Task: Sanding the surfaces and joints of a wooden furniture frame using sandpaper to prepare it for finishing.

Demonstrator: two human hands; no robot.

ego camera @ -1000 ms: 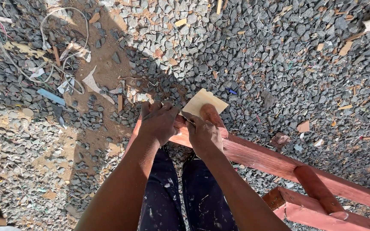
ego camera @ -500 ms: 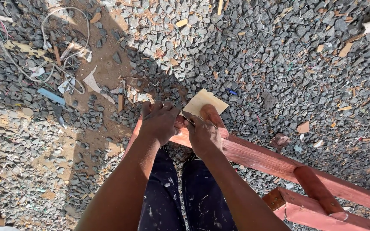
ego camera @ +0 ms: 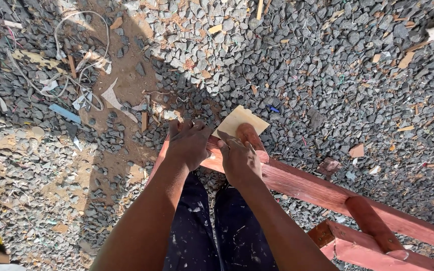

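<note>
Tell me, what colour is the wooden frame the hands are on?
The wooden frame is reddish-brown, clearest in the head view.

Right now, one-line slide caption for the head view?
Both hands, left hand and right hand, press on a red-stained wooden frame over grey gravel, beside a pale wooden offcut.

Grey gravel [ego camera: 327,65] covers the ground. Left of its bare dirt patch [ego camera: 126,75] lie tangled white cords [ego camera: 79,37], a blue strip [ego camera: 64,113] and scattered wood chips [ego camera: 406,59].

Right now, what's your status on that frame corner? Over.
Left hand gripping the red wooden frame corner. Right hand pressing a small blade to it. Tan card lies just beyond.
</note>
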